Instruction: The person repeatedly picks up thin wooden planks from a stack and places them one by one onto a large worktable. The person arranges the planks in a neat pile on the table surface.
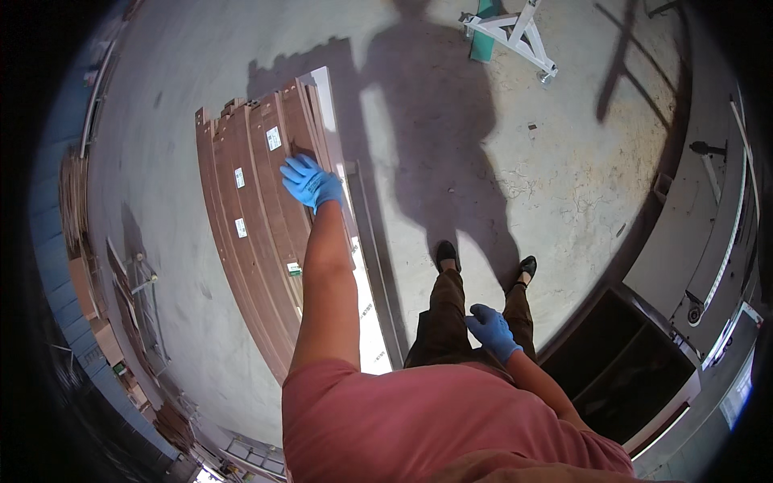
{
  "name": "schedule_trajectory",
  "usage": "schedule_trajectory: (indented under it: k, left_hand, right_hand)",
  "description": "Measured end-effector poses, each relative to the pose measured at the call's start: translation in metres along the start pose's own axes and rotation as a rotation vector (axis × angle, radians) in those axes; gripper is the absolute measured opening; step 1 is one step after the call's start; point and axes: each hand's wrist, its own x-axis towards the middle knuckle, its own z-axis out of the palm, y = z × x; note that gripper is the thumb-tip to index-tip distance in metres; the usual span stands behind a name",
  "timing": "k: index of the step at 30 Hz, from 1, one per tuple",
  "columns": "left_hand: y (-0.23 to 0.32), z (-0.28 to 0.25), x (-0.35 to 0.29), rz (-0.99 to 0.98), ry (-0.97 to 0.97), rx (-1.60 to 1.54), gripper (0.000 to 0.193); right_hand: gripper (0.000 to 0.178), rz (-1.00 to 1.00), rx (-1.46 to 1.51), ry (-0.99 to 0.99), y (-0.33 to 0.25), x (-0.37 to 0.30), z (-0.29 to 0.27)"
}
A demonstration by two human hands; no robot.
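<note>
A stack of long brown boards (258,189) lies to my left, with several small white labels on them. My left hand (311,182), in a blue glove, rests on the upper faces near the stack's right edge. Its fingers are stretched out flat across the boards, not wrapped round one. In front of my thigh hangs my right hand (491,330), also gloved in blue and apart from the boards. Its fingers are loosely bent, and nothing shows in them. A white panel (324,98) shows along the right side of the stack.
On the concrete floor (555,201) ahead stands a white metal frame (515,36) on casters beside a green strip (483,39). A dark open-topped box (616,362) stands at my right. Stacked boards (74,193) and a metal rack (143,282) line the left side.
</note>
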Motion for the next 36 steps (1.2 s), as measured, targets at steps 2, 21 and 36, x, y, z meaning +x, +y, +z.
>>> schedule_trajectory:
  k: [2,21,36]
  left_hand:
    - [-0.006,0.008,0.001,-0.024,-0.056,-0.021,0.105]
    - [0.011,0.028,0.001,0.144,0.165,0.103,0.096]
    - [0.181,-0.233,-0.317,0.779,0.123,-0.690,0.094]
  right_hand:
    - [0.057,-0.020,0.011,0.046,0.016,0.002,0.008]
    - [0.055,-0.040,0.102,0.263,0.047,-0.043,-0.032]
    - [0.055,-0.386,-0.256,1.815,0.260,-0.250,-0.490]
